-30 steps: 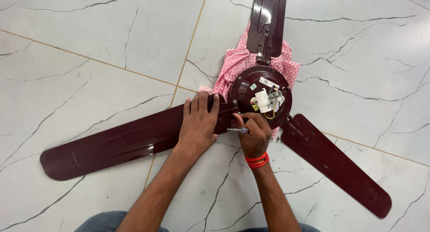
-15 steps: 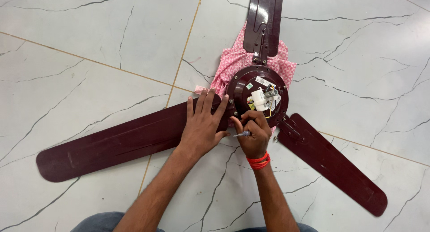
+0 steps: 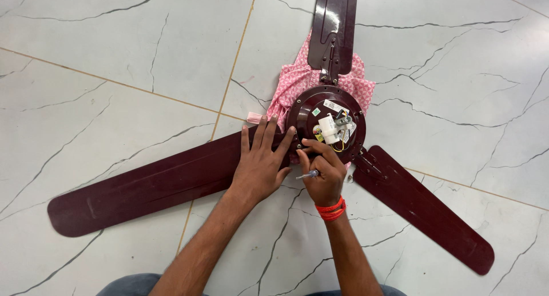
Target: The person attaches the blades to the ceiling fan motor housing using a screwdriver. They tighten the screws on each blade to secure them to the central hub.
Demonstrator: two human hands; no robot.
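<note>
A small screwdriver (image 3: 307, 174) is gripped by the right hand (image 3: 323, 173) at the maroon fan hub (image 3: 326, 124); beside it, a blade (image 3: 154, 184) is pressed flat by the left hand (image 3: 260, 164).

Far fan blade (image 3: 333, 27): tip cut off by the top edge of the picture. Left fan blade (image 3: 148, 184): root end hidden under the left hand (image 3: 260, 164), which lies flat over it. Screwdriver (image 3: 307, 174): only a short part of the handle shows out of the right hand (image 3: 323, 173); shaft and tip hidden by the fingers, point of contact on the motor housing (image 3: 326, 124) not visible. Pink patterned cloth (image 3: 297, 81): largely hidden beneath the housing and far blade. White parts and wiring (image 3: 334, 127) at the housing centre: too small to identify. Both forearms and the blue-clad knees (image 3: 123, 285): cut off by the near edge.
</note>
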